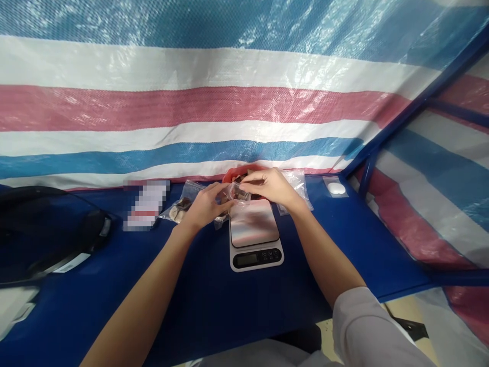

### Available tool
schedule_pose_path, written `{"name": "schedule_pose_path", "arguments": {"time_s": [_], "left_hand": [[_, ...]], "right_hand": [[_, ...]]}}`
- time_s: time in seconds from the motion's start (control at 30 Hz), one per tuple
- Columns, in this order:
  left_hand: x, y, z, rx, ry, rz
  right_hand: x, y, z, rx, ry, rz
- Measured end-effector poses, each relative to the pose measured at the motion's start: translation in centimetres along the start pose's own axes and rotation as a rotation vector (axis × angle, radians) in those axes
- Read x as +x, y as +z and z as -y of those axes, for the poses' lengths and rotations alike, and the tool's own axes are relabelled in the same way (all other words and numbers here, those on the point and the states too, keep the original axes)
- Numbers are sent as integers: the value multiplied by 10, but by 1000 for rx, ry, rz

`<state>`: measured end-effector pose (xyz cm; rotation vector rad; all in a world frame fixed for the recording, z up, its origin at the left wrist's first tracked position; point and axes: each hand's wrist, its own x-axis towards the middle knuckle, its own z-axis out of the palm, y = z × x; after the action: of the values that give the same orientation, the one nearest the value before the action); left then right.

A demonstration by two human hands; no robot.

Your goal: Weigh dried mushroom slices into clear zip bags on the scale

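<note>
A small clear plastic bag [241,195] is held above the far edge of a kitchen scale [254,224]. My left hand [208,205] pinches the bag's left side. The fingers of my right hand [270,184] are closed at its upper right edge; whether they also hold a small piece I cannot make out. Behind my hands sits a red bag or container [231,175] with brownish pieces in it, partly covered. Left of my left hand lies a clear zip bag [180,208] with pale, flat pieces inside. The scale's display looks blank.
More clear plastic bags [297,184] lie behind my right forearm. A white oval object [336,188] rests at the table's back right. Left are a blurred-out paper [147,206], a black strapped device [86,239] and a white object [17,306]. A striped tarp [244,107] hangs behind the blue table [229,316].
</note>
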<state>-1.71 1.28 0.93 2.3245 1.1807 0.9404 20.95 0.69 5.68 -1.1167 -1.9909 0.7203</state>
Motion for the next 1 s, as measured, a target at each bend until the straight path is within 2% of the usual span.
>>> {"name": "schedule_pose_path", "arguments": {"time_s": [0.17,0.37,0.53,0.73,0.87,1.0], "left_hand": [[0,5,-6,14,-38,-16],[-1,8,-6,-12,5,-41],[0,0,-3,-16,-23,26],[-1,-24,-3,-35,-219,219],[-3,-33,3,-84,-263,164],[-4,-31,6,-311,-331,82]], "right_hand": [[3,15,1,-128,30,36],[8,26,-8,-98,65,34],[7,18,-11,134,41,52],[4,2,-13,416,31,59],[4,-2,-20,493,54,-23],[6,-1,-31,548,134,-76]]}}
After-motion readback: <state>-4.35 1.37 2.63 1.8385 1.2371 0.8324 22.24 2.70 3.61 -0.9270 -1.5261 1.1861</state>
